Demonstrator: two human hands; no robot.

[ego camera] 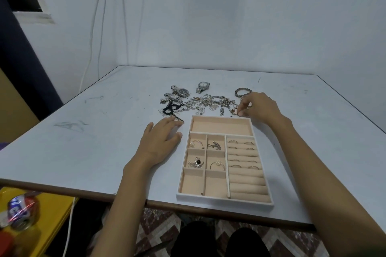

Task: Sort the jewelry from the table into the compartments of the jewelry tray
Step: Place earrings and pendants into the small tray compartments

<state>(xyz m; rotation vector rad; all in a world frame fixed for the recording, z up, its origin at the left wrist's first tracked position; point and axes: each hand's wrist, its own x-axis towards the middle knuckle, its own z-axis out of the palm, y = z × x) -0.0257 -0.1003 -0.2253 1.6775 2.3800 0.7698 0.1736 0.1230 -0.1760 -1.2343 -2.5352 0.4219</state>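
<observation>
A beige jewelry tray lies on the table in front of me. Its right section holds several rings in padded rolls. Four of its small square compartments hold pieces, and the long top compartment is bare. A tangled jewelry pile of chains and small pieces lies just beyond the tray. My right hand pinches a small piece at the pile's right end, beside the tray's far right corner. My left hand rests flat on the table left of the tray, fingers apart, fingertips near a black cord piece.
Two watches and a third smaller one lie behind the pile. A beaded bracelet sits at the back right. The table meets the wall at the back. A yellow surface with a crushed can is below left.
</observation>
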